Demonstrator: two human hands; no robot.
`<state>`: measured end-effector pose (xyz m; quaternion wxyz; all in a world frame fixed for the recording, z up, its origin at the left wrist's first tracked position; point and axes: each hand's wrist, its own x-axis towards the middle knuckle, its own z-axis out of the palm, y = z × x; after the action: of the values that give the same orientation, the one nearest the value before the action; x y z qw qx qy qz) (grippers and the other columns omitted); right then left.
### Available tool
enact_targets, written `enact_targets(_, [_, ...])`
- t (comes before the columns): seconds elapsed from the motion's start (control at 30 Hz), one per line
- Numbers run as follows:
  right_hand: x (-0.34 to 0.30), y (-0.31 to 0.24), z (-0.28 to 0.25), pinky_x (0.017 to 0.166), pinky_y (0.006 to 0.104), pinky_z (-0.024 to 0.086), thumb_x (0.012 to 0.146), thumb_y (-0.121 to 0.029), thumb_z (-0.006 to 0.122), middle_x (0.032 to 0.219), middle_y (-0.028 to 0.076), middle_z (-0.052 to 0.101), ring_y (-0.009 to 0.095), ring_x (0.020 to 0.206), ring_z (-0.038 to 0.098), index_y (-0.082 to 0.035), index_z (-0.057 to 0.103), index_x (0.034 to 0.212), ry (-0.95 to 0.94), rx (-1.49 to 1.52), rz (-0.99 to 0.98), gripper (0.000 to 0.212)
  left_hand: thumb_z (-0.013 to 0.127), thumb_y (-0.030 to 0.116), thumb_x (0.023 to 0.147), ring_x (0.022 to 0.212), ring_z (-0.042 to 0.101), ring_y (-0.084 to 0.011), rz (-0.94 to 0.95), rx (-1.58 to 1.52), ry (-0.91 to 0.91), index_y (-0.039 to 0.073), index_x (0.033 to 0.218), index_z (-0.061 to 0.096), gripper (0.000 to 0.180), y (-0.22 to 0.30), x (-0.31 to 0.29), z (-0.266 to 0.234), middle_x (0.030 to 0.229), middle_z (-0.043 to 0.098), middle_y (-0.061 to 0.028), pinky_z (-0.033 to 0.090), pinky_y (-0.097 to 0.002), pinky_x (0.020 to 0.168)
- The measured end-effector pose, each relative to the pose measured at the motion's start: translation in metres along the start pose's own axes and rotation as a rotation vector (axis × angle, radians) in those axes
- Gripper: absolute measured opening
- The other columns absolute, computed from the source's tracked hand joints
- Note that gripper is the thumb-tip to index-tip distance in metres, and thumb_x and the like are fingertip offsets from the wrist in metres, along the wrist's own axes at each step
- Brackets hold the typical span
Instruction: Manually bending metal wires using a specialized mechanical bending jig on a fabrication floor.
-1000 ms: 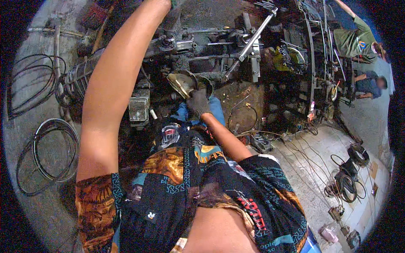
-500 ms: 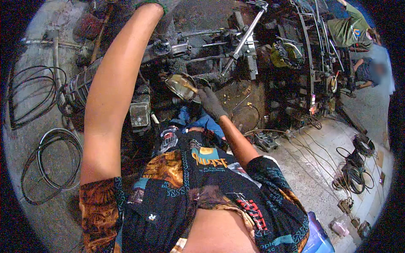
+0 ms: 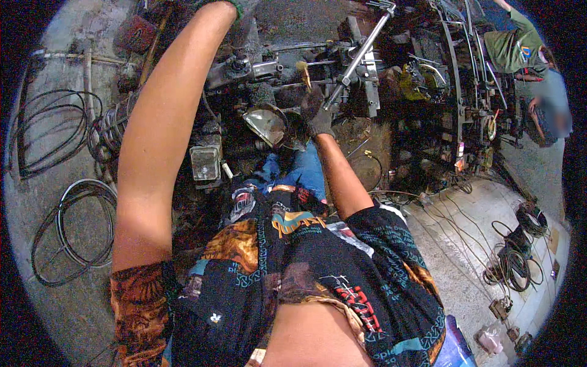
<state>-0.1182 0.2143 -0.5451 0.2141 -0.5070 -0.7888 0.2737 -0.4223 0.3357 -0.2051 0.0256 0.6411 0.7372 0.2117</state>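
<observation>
My right hand (image 3: pixel 317 113), in a dark grey glove, is closed around a brush (image 3: pixel 306 74). The brush's pale end points up and away, beside a bright metal rod (image 3: pixel 365 50) on the machine. Below and left of this hand is a round metal pan (image 3: pixel 266 125) with a shiny inside; the brush is apart from it. Stretched far forward, my left arm (image 3: pixel 160 144) runs to the top edge. Only a green glove cuff (image 3: pixel 238 8) shows at its wrist, and the hand itself is cut off.
Dark machinery with a metal cylinder (image 3: pixel 237 68) lies ahead. A square metal box (image 3: pixel 205 164) sits left of my legs. Hoses (image 3: pixel 61 235) coil on the left floor, cables (image 3: pixel 513 263) on the right. A person in a green shirt (image 3: pixel 515 48) is at far right.
My right hand has lifted the brush up out of the pan and moved it forward, toward the machine's rod. My left arm has stayed nearly in place.
</observation>
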Motion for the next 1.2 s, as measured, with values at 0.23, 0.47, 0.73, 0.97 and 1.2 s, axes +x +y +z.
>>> enact_targets(0.23, [0.006,-0.011,-0.022,0.089,0.0483,0.051,0.098,-0.025,0.059,0.104,0.021,0.069,0.039,0.093,0.064,-0.004,0.062,0.13,-0.203,0.013,0.364,0.039,0.057,0.044,0.093,0.08,0.069,-0.0429,-0.063,-0.005,-0.016,-0.005,0.08,0.072,0.052,0.002,0.003,-0.005,0.08,0.068,-0.0279,0.051,-0.056,0.074])
enact_targets(0.47, [0.043,-0.055,-0.033,0.085,0.0488,0.051,0.094,-0.027,0.064,0.103,0.019,0.07,0.037,0.09,0.066,-0.008,0.066,0.125,0.131,-0.062,0.061,0.037,0.059,0.043,0.092,0.085,0.069,-0.0447,0.023,0.016,0.107,-0.004,0.084,0.072,0.049,-0.008,0.003,0.009,0.084,0.07,-0.0281,0.051,-0.0562,0.079])
enact_targets(0.73, [0.019,0.01,0.005,0.08,0.0504,0.051,0.099,-0.032,0.057,0.089,0.019,0.067,0.038,0.081,0.064,-0.01,0.067,0.123,0.079,-0.208,0.018,0.034,0.059,0.043,0.092,0.089,0.068,-0.0456,0.022,-0.012,0.133,-0.004,0.089,0.072,0.049,-0.002,0.002,0.008,0.09,0.07,-0.0293,0.051,-0.0569,0.08])
enact_targets(0.97, [-0.003,0.002,0.003,0.081,0.0467,0.051,0.105,-0.037,0.051,0.105,0.019,0.069,0.032,0.093,0.064,-0.001,0.064,0.128,0.028,0.111,0.234,0.045,0.059,0.043,0.093,0.09,0.068,-0.0464,0.029,0.036,0.126,-0.004,0.092,0.072,0.048,-0.009,0.002,0.009,0.09,0.07,-0.0287,0.052,-0.057,0.081])
enact_targets(1.2, [0.03,-0.011,-0.013,0.079,0.0467,0.052,0.097,-0.032,0.061,0.094,0.021,0.067,0.036,0.087,0.065,-0.004,0.062,0.119,-0.108,0.017,0.369,0.035,0.06,0.042,0.092,0.094,0.068,-0.0468,0.068,0.033,0.156,-0.001,0.097,0.072,0.045,-0.007,0.0,0.011,0.092,0.07,-0.0289,0.052,-0.0565,0.084])
